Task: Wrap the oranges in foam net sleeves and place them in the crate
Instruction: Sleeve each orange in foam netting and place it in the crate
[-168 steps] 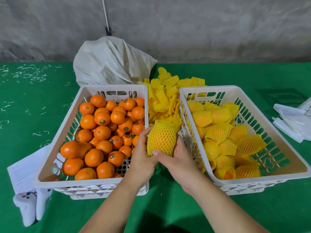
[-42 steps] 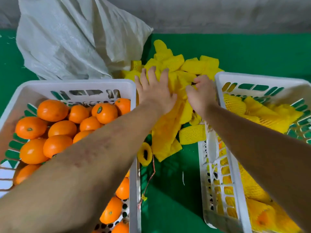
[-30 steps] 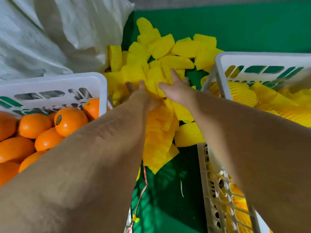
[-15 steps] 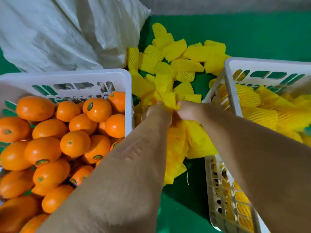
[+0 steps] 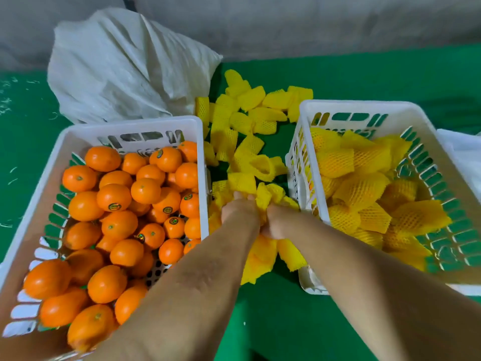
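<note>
Even, bright overhead light; soft shadows, wide-angle edge distortion, slight motion blur.

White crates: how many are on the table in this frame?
2. One crate sits on the left, full of bare oranges; the other crate sits on the right, holding wrapped oranges. Loose sleeves lie between them.

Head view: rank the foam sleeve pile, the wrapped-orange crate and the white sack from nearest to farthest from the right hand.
1. Foam sleeve pile: right hand grips into it.
2. Wrapped-orange crate: just to its right.
3. White sack: far back left.
</note>
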`<action>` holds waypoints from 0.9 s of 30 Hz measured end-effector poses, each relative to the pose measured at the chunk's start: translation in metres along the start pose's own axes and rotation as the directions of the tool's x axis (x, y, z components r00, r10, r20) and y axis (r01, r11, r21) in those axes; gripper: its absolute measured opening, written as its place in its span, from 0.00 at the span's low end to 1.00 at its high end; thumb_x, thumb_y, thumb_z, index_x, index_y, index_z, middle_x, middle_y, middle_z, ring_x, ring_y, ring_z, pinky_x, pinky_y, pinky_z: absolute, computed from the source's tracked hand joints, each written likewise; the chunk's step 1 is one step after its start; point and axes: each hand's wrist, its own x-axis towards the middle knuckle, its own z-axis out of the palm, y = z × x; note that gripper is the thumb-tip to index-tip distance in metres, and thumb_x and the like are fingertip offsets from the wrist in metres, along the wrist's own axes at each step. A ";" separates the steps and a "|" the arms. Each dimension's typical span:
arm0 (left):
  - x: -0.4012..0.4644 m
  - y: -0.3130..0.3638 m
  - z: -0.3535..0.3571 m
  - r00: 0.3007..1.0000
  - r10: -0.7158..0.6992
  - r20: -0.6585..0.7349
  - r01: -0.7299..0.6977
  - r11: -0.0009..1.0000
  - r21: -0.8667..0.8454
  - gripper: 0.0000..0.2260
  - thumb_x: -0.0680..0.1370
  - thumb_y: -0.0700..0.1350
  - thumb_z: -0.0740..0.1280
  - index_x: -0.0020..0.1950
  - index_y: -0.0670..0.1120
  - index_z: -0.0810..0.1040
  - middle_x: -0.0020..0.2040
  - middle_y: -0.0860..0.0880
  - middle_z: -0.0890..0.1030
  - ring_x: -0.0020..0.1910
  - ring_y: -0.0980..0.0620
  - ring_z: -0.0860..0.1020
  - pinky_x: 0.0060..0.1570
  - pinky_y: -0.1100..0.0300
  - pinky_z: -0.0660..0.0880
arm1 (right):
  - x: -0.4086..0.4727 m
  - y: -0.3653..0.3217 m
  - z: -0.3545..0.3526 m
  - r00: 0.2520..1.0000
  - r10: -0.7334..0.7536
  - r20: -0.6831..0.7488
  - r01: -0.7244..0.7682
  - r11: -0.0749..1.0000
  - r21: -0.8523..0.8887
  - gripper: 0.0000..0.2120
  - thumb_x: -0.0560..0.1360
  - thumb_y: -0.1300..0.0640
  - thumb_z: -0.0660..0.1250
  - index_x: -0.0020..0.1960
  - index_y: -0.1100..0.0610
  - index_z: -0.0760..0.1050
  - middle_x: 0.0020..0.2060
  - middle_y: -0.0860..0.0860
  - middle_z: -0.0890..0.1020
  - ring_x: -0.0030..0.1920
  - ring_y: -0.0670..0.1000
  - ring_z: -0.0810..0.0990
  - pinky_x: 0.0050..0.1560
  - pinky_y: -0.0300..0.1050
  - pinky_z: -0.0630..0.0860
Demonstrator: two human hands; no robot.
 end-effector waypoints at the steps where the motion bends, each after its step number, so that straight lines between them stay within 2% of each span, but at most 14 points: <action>1: -0.008 0.001 -0.002 1.000 0.029 -0.007 -0.029 0.999 0.018 0.40 0.81 0.50 0.72 0.85 0.47 0.52 0.82 0.40 0.53 0.77 0.33 0.66 0.68 0.41 0.73 | -0.012 0.001 -0.003 0.999 -0.020 -0.045 0.020 1.000 0.014 0.40 0.75 0.50 0.72 0.80 0.58 0.58 0.77 0.64 0.60 0.76 0.67 0.63 0.73 0.63 0.65; 3: -0.029 0.003 -0.010 0.997 0.071 -0.039 -0.067 0.994 0.091 0.42 0.81 0.53 0.71 0.85 0.46 0.48 0.82 0.40 0.50 0.77 0.32 0.65 0.72 0.39 0.69 | -0.035 0.004 -0.011 0.987 -0.067 -0.149 0.067 0.998 -0.001 0.42 0.76 0.50 0.71 0.82 0.58 0.52 0.78 0.65 0.55 0.77 0.67 0.60 0.75 0.63 0.63; 5: -0.049 -0.001 -0.024 0.984 0.109 -0.138 -0.076 0.972 0.221 0.42 0.81 0.57 0.69 0.86 0.46 0.48 0.83 0.41 0.50 0.79 0.32 0.62 0.79 0.36 0.55 | -0.057 0.004 -0.019 0.951 -0.151 -0.270 0.130 0.987 -0.092 0.39 0.76 0.48 0.71 0.79 0.58 0.55 0.76 0.66 0.62 0.74 0.67 0.67 0.71 0.61 0.69; 7: -0.070 -0.013 -0.035 0.956 0.155 -0.250 -0.057 0.931 0.360 0.38 0.82 0.61 0.65 0.85 0.47 0.53 0.84 0.43 0.53 0.82 0.34 0.57 0.80 0.34 0.39 | -0.077 0.001 -0.018 0.900 -0.236 -0.367 0.166 0.963 -0.213 0.35 0.76 0.45 0.70 0.75 0.56 0.59 0.69 0.63 0.72 0.68 0.65 0.73 0.65 0.58 0.72; 10: -0.093 -0.037 -0.032 0.934 0.156 -0.321 -0.018 0.919 0.394 0.29 0.82 0.60 0.62 0.81 0.52 0.65 0.83 0.43 0.58 0.83 0.33 0.51 0.76 0.30 0.33 | -0.097 0.004 -0.004 0.842 -0.267 -0.468 0.062 0.911 -0.408 0.31 0.75 0.42 0.67 0.70 0.51 0.57 0.62 0.58 0.78 0.63 0.62 0.73 0.63 0.58 0.67; 13: -0.106 -0.051 -0.017 0.899 0.175 -0.402 -0.092 0.972 0.218 0.23 0.84 0.56 0.61 0.78 0.55 0.69 0.79 0.46 0.66 0.82 0.33 0.50 0.74 0.28 0.33 | -0.105 0.021 0.001 0.802 -0.254 -0.541 0.045 0.928 -0.369 0.36 0.74 0.41 0.66 0.74 0.51 0.54 0.65 0.56 0.74 0.66 0.61 0.69 0.66 0.58 0.62; 16: -0.113 -0.056 0.008 0.864 0.195 -0.464 -0.196 0.979 0.048 0.19 0.83 0.57 0.62 0.75 0.57 0.73 0.77 0.50 0.69 0.83 0.38 0.50 0.77 0.32 0.40 | -0.109 0.036 0.005 0.783 -0.202 -0.589 0.024 0.955 -0.295 0.46 0.71 0.42 0.70 0.80 0.49 0.48 0.75 0.57 0.59 0.74 0.62 0.58 0.73 0.60 0.58; 18: -0.113 -0.058 0.025 0.821 0.196 -0.536 -0.230 0.973 0.003 0.17 0.83 0.57 0.63 0.71 0.59 0.75 0.74 0.53 0.72 0.81 0.42 0.56 0.77 0.38 0.47 | -0.111 0.042 0.005 0.798 -0.013 -0.602 0.036 0.999 0.026 0.49 0.72 0.50 0.72 0.81 0.48 0.42 0.78 0.57 0.52 0.77 0.64 0.54 0.73 0.62 0.60; 20: -0.112 -0.058 0.033 0.762 0.177 -0.623 -0.244 0.969 -0.023 0.17 0.82 0.55 0.65 0.71 0.59 0.75 0.72 0.53 0.73 0.77 0.45 0.62 0.76 0.44 0.52 | -0.110 0.046 0.002 0.854 0.114 -0.508 0.101 0.921 0.376 0.48 0.77 0.56 0.70 0.82 0.50 0.38 0.79 0.59 0.57 0.75 0.66 0.63 0.70 0.62 0.68; 21: -0.112 -0.057 0.034 0.743 0.168 -0.648 -0.242 0.970 -0.025 0.18 0.82 0.54 0.65 0.72 0.58 0.73 0.74 0.52 0.72 0.76 0.45 0.64 0.76 0.46 0.53 | -0.108 0.048 0.001 0.871 0.114 -0.477 0.130 0.884 0.449 0.45 0.79 0.58 0.68 0.83 0.51 0.40 0.78 0.60 0.62 0.73 0.67 0.68 0.69 0.61 0.70; 23: -0.113 -0.055 0.036 0.732 0.174 -0.659 -0.212 0.977 0.022 0.24 0.81 0.50 0.66 0.77 0.56 0.68 0.78 0.48 0.66 0.77 0.42 0.63 0.76 0.46 0.54 | -0.109 0.050 0.000 0.870 0.101 -0.483 0.160 0.868 0.470 0.38 0.81 0.61 0.65 0.83 0.54 0.46 0.75 0.61 0.69 0.70 0.67 0.72 0.67 0.60 0.72; 25: -0.117 -0.052 0.039 0.724 0.186 -0.664 -0.185 0.980 0.072 0.29 0.80 0.47 0.66 0.81 0.53 0.62 0.80 0.46 0.62 0.77 0.39 0.61 0.76 0.45 0.54 | -0.111 0.050 0.000 0.860 0.100 -0.501 0.155 0.883 0.444 0.35 0.81 0.62 0.64 0.82 0.55 0.49 0.73 0.62 0.71 0.68 0.67 0.74 0.65 0.59 0.73; 27: -0.119 -0.051 0.041 0.722 0.198 -0.663 -0.190 0.978 0.085 0.31 0.81 0.47 0.64 0.83 0.51 0.59 0.79 0.46 0.64 0.76 0.41 0.62 0.76 0.47 0.55 | -0.112 0.052 0.002 0.856 0.082 -0.510 0.155 0.901 0.405 0.35 0.82 0.62 0.63 0.83 0.56 0.49 0.72 0.63 0.72 0.66 0.67 0.75 0.63 0.58 0.74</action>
